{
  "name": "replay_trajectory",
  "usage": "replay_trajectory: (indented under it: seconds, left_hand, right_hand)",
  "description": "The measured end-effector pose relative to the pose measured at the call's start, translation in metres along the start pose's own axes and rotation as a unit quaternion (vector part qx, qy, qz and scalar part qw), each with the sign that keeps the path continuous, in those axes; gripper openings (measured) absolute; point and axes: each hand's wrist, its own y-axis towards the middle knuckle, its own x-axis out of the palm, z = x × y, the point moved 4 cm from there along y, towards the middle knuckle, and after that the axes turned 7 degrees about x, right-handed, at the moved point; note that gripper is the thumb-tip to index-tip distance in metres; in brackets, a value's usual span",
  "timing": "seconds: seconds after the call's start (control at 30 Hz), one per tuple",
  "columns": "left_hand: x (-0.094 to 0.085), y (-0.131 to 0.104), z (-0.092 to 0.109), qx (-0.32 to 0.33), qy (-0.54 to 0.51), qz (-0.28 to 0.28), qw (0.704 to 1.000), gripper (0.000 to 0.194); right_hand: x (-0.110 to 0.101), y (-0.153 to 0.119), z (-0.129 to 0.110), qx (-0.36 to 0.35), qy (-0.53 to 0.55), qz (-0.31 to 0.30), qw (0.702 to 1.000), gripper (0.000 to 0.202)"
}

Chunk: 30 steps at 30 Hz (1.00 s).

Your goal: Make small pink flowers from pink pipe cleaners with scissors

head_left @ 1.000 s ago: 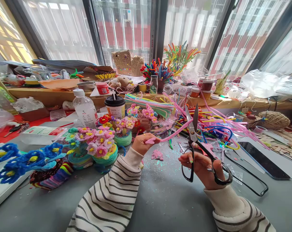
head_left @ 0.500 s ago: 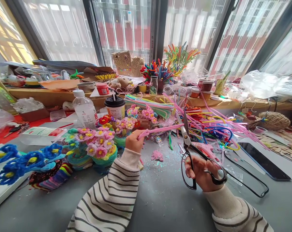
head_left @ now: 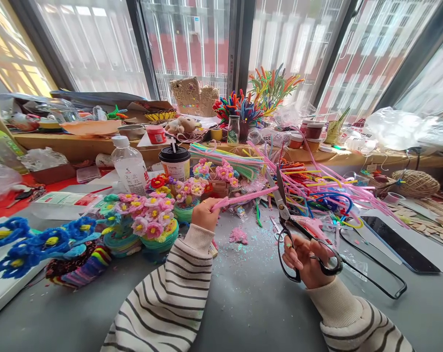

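My left hand (head_left: pixel 204 215) is closed around a bunch of pink pipe cleaners (head_left: pixel 245 196), which stick out to the right. Their far ends reach the blades of black-handled scissors (head_left: pixel 284 213). My right hand (head_left: pixel 311 259) holds these scissors with fingers through the loops, blades pointing up and slightly apart. On the table below lies a small heap of pink clippings (head_left: pixel 238 235) amid scattered glitter. Left of my left hand stand pipe-cleaner flowers in pink (head_left: pixel 153 215) and blue (head_left: pixel 49 239).
Loose coloured pipe cleaners (head_left: pixel 317 183) spread behind the scissors. A phone (head_left: pixel 399 243) and black-framed glasses (head_left: pixel 375 274) lie at the right. At the back left stand a water bottle (head_left: pixel 129 166) and a lidded cup (head_left: pixel 174 164). Twine (head_left: pixel 415 183) sits far right.
The scissors' blades have shifted slightly at the ends of the pink pipe cleaners, and the handle loops sit a little differently. My left hand has barely moved.
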Motion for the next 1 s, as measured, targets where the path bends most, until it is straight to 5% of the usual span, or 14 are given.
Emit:
replay_trajectory:
  seconds: [0.27, 0.67, 1.0]
  left_hand:
    - [0.010, -0.001, 0.025, 0.106, -0.107, -0.137, 0.979, 0.019]
    - [0.021, -0.008, 0.038, 0.137, -0.166, -0.207, 0.954, 0.019]
    - [0.017, -0.004, 0.023, 0.101, -0.073, -0.152, 0.980, 0.017]
  right_hand:
    - [-0.004, -0.002, -0.007, -0.015, 0.016, 0.021, 1.000, 0.038]
    - [0.005, 0.003, -0.012, -0.046, -0.012, -0.032, 0.998, 0.047]
    - [-0.001, 0.000, -0.011, -0.029, -0.004, -0.010, 1.000, 0.041]
